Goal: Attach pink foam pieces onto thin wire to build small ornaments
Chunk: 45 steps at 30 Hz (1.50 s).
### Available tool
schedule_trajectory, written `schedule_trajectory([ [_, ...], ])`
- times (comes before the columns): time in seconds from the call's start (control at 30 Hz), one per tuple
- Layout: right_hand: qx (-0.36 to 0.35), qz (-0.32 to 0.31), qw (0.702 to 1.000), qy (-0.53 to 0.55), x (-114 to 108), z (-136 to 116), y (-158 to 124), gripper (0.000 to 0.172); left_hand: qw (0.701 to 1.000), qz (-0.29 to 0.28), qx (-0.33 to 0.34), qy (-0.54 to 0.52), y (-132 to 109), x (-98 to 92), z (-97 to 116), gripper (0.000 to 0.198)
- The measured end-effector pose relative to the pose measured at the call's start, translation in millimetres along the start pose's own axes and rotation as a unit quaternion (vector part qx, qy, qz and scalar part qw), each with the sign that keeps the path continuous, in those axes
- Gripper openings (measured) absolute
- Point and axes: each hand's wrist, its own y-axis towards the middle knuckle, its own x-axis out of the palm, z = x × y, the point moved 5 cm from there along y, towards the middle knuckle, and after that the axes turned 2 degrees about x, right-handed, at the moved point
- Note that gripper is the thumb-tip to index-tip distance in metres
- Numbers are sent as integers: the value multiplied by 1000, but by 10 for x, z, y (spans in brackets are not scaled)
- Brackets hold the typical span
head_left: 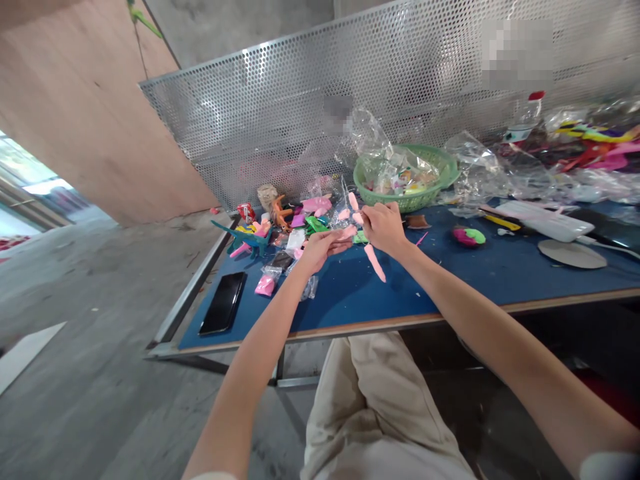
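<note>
My left hand (pixel 323 247) and my right hand (pixel 383 227) meet above the blue table (pixel 500 267). Both are closed on a long pink plastic toy piece (pixel 374 261). Its upper end sticks up past my right fingers and its lower end hangs down below my right wrist. My left fingers pinch another pink end beside it. Just behind my hands lies a heap of small coloured toy parts (pixel 305 223), some in clear bags.
A black phone (pixel 223 303) lies near the table's left front corner. A green basket (pixel 406 175) of bagged toys stands at the back, before a perforated metal screen (pixel 280 113). White trays (pixel 545 223), a grey disc (pixel 573 253) and crumpled plastic bags fill the right side.
</note>
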Motion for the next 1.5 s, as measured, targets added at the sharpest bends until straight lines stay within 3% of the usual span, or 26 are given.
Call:
schedule_trajectory([
  [0.23,-57,32,998,-20,-23,-79,-30,37,1000,12,-9,-22,-5,7,6,13],
  [0.5,-53,37,998,-17,0,-65,-35,37,1000,2,-6,12,-10,12,12,15],
  [0.6,-41,28,999,-19,28,-40,-27,36,989,-9,74,126,-25,-7,62,43],
  [0.7,6,1,1000,-13,82,49,-1,34,948,-5,191,255,-76,-3,155,71],
  [0.77,50,-29,998,-4,127,131,19,31,924,-16,239,298,-105,23,189,67],
  [0.87,86,-64,994,11,169,206,38,31,906,-21,270,327,-108,48,199,40],
  [0.97,89,-74,993,26,169,205,46,32,912,0,271,309,-83,26,181,25],
  [1.2,88,-67,993,39,145,143,35,32,926,40,261,269,-65,-12,150,22],
  [1.37,86,-68,993,30,143,132,21,34,935,23,240,258,-95,21,165,26],
  [1.5,87,-66,994,27,157,157,26,37,950,19,217,223,-114,20,189,44],
])
